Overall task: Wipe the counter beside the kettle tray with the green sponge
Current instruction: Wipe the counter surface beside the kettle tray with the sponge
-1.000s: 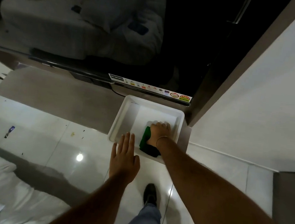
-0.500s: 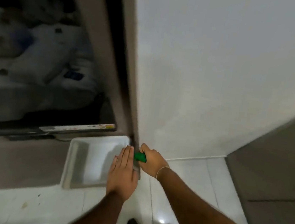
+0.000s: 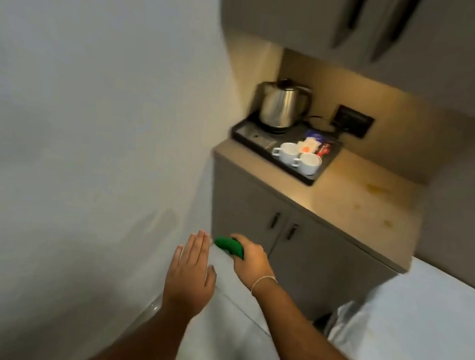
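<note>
Green sponge in right hand.

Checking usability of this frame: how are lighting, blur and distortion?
Head view: warm light falls on the counter and kettle; motion blur softens everything, including the green sponge in the right hand; wide-angle bending tilts the wall and cabinets.

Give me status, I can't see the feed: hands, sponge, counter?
Right hand shut on sponge, low, short of the counter. Left hand open, empty. Yellowish stains right of tray; nothing in the way.
</note>
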